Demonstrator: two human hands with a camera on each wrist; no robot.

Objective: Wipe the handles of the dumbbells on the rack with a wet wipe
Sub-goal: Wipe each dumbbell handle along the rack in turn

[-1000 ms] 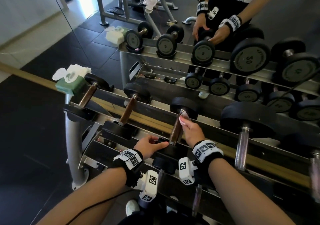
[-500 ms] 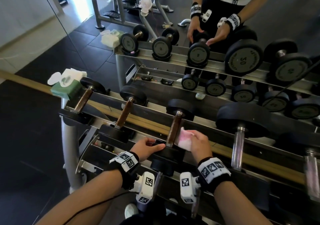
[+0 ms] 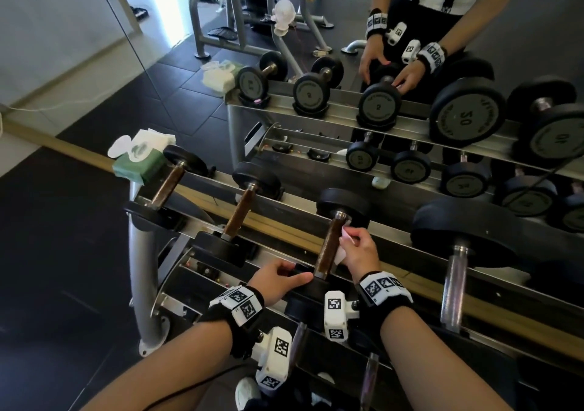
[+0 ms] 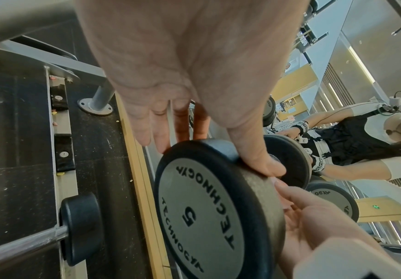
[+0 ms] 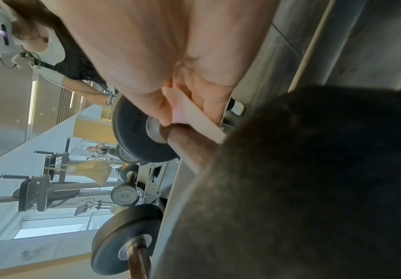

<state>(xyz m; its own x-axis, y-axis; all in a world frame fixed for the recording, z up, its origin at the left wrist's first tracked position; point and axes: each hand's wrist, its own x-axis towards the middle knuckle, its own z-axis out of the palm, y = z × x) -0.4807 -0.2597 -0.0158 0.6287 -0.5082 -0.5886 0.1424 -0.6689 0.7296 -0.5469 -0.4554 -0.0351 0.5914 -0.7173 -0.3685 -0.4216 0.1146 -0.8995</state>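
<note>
On the top tier of the rack (image 3: 143, 284), the third dumbbell from the left has a brown handle (image 3: 328, 248). My right hand (image 3: 355, 244) pinches a white wet wipe (image 3: 344, 236) against the right side of that handle, up toward the far plate. In the right wrist view the wipe (image 5: 194, 117) lies folded between thumb and fingers of my right hand (image 5: 185, 111), touching the handle (image 5: 190, 149). My left hand (image 3: 278, 279) grips the near plate of the same dumbbell. The left wrist view shows my left hand (image 4: 214, 154) with its thumb over the rim of the plate (image 4: 206, 207) marked 5.
Two more brown-handled dumbbells (image 3: 167, 186) (image 3: 240, 214) lie to the left. A green pack of wipes (image 3: 139, 161) sits at the rack's left end. A bigger chrome-handled dumbbell (image 3: 455, 271) lies to the right. A mirror behind reflects the rack and me.
My right hand slid the wipe down the handle toward the near plate, then back up toward the far plate. My left hand stayed on the near plate.
</note>
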